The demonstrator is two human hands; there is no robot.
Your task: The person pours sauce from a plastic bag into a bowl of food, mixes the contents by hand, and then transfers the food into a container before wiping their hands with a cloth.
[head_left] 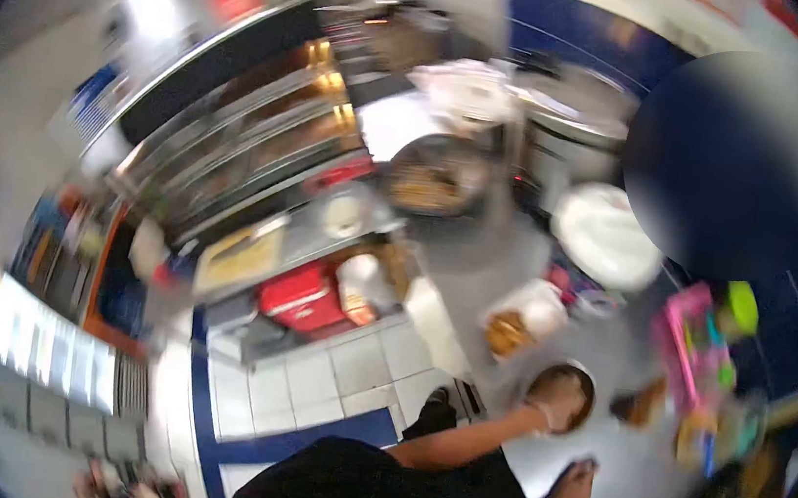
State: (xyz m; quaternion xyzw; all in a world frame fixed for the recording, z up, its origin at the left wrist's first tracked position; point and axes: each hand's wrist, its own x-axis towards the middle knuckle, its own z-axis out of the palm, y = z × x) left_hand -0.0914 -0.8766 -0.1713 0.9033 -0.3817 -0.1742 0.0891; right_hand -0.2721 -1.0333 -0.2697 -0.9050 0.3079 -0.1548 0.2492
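Observation:
My left hand point(559, 401) reaches down into a round, dark-looking bowl point(589, 381) on the metal counter point(502, 251); its fingers are blurred, and whether they hold anything is hidden. My right hand point(575, 484) is nearer my body, over the counter, with its fingers curled together; what it may hold is too small to make out. Just beyond the bowl is a white container point(542, 308) with brown food point(507, 333) at its near end. A brown item point(639, 404) lies right of the bowl.
A white plate point(607, 235) and a large pot point(575, 131) stand farther back. A pan point(437, 175) of food is beyond the counter's left side. A pink basket point(689, 336) is at the right, and a red box point(300, 297) sits on the lower left shelf.

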